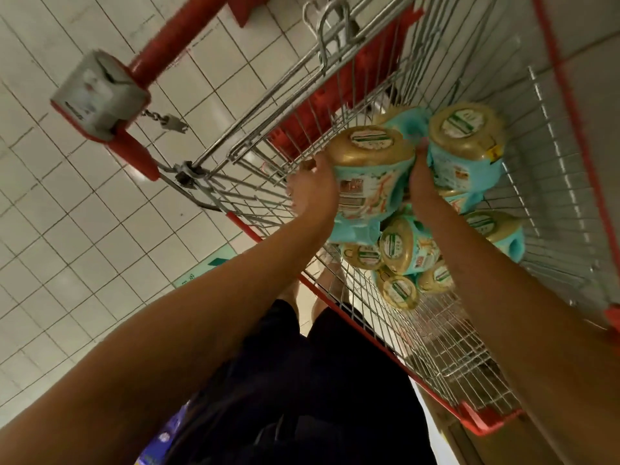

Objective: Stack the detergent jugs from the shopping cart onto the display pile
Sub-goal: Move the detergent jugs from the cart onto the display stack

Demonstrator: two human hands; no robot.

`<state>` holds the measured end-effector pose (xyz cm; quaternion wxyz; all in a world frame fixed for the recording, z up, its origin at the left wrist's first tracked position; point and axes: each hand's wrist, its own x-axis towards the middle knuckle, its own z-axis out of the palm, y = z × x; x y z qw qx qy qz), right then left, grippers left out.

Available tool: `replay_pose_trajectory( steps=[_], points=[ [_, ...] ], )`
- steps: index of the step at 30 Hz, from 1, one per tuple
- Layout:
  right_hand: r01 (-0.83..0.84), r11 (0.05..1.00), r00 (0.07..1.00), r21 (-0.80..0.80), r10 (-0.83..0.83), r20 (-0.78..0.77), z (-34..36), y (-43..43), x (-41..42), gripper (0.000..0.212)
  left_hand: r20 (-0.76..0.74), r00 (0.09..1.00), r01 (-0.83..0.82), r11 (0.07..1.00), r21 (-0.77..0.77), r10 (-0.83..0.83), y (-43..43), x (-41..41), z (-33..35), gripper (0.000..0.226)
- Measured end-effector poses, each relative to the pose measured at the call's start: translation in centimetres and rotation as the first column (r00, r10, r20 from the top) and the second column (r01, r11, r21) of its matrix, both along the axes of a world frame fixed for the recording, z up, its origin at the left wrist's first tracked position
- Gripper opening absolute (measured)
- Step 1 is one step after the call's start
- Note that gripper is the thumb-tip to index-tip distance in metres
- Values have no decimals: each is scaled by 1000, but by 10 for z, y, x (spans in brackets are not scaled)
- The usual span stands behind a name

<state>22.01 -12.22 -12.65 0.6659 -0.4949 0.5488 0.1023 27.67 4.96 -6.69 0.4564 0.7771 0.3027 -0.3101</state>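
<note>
A wire shopping cart (553,182) with red trim holds several turquoise detergent jugs with gold caps. My left hand (313,187) grips one jug (367,182) from its left side, lifted above the others. My right hand (422,177) reaches between this jug and a second jug (466,149) on the right and grips the second one. More jugs (407,253) lie on their sides on the cart's floor below. The display pile is out of view.
The cart's red handle (174,38) with a grey coin lock box (97,95) and chain is at the upper left. White tiled floor (67,229) spreads to the left. My dark trousers (302,380) show at the bottom.
</note>
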Motion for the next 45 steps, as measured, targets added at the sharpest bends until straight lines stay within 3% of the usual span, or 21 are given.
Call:
replay_pose_trajectory(
  steps=[3,6,9,13,22,28,32,40,45],
  points=[
    [134,988,990,78,-137,38,44,-4,-18,76,198,956,250,956,-152,-218,12,7,32,35],
    [189,965,973,184,-209,94,90,1,-34,79,268,907,409,829,-382,-324,22,15,62,26],
    [219,960,944,177,-254,209,127,16,-53,72,204,905,426,785,-450,-374,22,20,89,45],
    [253,964,924,85,-267,274,158,30,-82,72,-36,915,296,728,-618,-403,20,10,119,80],
    [356,934,897,20,-348,273,190,59,-126,77,66,845,466,670,-578,-531,29,-29,144,78],
    [471,882,848,18,-458,265,202,98,-155,77,48,784,509,597,-619,-619,40,-34,146,80],
    [639,769,729,30,-617,297,213,140,-176,80,53,665,593,484,-644,-745,44,-35,152,83],
    [845,533,504,43,-822,266,234,210,-242,69,10,508,677,392,-623,-861,48,-94,165,64],
    [915,403,388,-12,-873,295,235,257,-315,82,43,329,773,243,-586,-943,55,-172,175,55]
  ],
)
